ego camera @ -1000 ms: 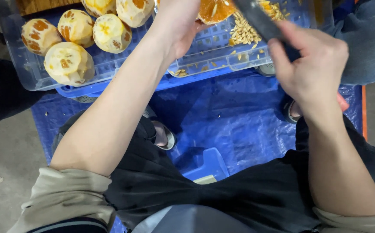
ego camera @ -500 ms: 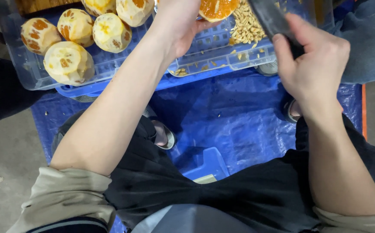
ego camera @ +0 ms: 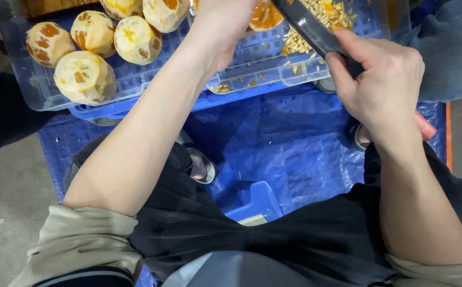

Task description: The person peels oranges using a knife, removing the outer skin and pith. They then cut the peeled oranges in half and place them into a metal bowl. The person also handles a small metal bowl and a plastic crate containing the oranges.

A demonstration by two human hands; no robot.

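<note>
My left hand (ego camera: 223, 24) reaches over the clear plastic tray (ego camera: 40, 93) and grips a cut orange fruit half (ego camera: 265, 15) at the top edge of the view; only part of the hand and fruit shows. My right hand (ego camera: 382, 79) is closed around the dark handle of a tool (ego camera: 310, 29) that points up and left toward the fruit half. A heap of pale seeds (ego camera: 316, 21) lies in the tray right under the tool. Several peeled pale fruits (ego camera: 85, 77) with orange patches sit at the tray's left end.
The tray rests on a blue slatted crate (ego camera: 231, 98) over a blue tarp (ego camera: 289, 149). My knees in dark trousers and sandalled feet (ego camera: 202, 167) are below. Someone's blue-grey sleeve (ego camera: 448, 48) is at the right edge. Grey concrete floor (ego camera: 8, 202) lies to the left.
The tool in my right hand has shifted slightly up and left toward the fruit half. My left hand keeps its hold on the fruit.
</note>
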